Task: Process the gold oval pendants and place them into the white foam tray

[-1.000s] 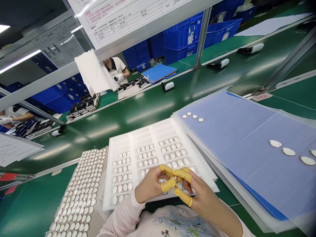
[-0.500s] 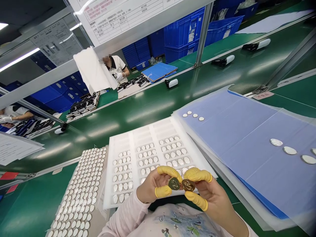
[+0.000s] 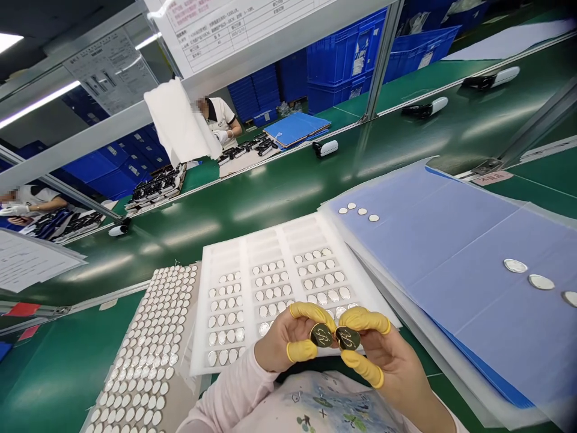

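Observation:
My left hand (image 3: 288, 343), with yellow finger cots on thumb and forefinger, pinches a shiny round metal disc (image 3: 320, 335). My right hand (image 3: 387, 361), also in yellow cots, pinches a second disc (image 3: 347, 338). The two discs are held side by side, faces toward me, just above the near edge of a white foam tray (image 3: 225, 264) whose pockets hold several small oval metal pieces. Both hands are closed on their discs.
A sheet densely covered with oval pieces (image 3: 148, 349) lies left of the tray. Blue plastic sheets (image 3: 451, 240) with a few loose discs (image 3: 541, 281) lie on the right. Behind runs a green conveyor belt (image 3: 270, 198) carrying black-and-white devices (image 3: 325, 148). Other workers sit across it.
One second ago my fingers were bunched together over the tray around something small. They have since drawn apart, each hand showing one disc, and stay steady; the view shifted slightly.

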`<state>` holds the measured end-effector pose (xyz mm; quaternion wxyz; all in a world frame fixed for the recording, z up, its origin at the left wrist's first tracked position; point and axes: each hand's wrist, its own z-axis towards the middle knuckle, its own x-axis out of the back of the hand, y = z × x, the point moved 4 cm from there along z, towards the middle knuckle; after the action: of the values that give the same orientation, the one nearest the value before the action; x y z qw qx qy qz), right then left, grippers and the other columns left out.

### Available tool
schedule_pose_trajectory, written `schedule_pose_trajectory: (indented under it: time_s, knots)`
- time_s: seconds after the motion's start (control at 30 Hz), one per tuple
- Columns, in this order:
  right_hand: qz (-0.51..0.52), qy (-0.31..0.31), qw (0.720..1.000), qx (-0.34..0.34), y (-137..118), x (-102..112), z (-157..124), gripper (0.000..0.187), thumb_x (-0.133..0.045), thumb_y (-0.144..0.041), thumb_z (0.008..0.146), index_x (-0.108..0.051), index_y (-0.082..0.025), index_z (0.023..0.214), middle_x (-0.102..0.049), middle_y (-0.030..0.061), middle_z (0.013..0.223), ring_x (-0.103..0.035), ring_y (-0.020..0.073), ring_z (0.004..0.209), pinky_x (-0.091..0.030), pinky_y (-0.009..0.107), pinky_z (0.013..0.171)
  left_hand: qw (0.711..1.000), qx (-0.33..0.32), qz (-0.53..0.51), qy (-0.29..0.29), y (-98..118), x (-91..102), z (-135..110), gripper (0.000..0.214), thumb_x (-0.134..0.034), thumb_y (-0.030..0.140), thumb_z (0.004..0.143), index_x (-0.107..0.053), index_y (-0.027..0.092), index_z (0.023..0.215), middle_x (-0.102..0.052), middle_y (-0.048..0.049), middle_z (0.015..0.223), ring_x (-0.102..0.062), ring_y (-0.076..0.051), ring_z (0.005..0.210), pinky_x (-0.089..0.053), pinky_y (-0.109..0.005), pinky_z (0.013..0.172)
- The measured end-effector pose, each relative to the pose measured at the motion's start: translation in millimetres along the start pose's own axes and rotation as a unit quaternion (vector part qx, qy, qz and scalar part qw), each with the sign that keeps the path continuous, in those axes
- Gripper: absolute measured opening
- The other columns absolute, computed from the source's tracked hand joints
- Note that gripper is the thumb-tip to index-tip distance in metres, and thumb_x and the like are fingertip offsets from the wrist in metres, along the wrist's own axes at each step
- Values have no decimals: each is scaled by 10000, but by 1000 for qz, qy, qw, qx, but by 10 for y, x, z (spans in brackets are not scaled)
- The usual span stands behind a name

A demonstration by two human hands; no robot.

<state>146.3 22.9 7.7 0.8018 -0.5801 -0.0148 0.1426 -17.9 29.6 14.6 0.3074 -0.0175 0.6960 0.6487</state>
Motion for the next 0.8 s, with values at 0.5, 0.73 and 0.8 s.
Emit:
schedule_pose_trajectory:
  time_s: [0.5,0.73,0.8]
  knots:
    - [-23,0,1000,-5,-37,-1,38,263,-757,-293,871,-667,-334,1114,-704,52,985,-696,201,895,-612,282,811,998,-29,46,-6,3,166,-65,470,-795,502,770,-584,195,1058,-627,-80,979,-665,-205,859,-552,-402,822]
    - [-83,52,994,-58,186,141,-32,264,-799,-328,810,-704,-303,1055,-732,68,981,-708,220,879,-614,271,756,811,41,569,128,234,816,-244,276,-588,269,949,-603,203,1217,-649,-100,1177,-620,-206,1109,-506,-377,1013]
    - [-91,57,990,-88,234,161,-42,256,-796,-333,806,-707,-306,1045,-734,57,987,-709,210,881,-609,255,763,679,112,703,180,361,1133,-313,316,-565,209,955,-577,215,1270,-633,-101,1255,-594,-209,1191,-482,-360,1051]
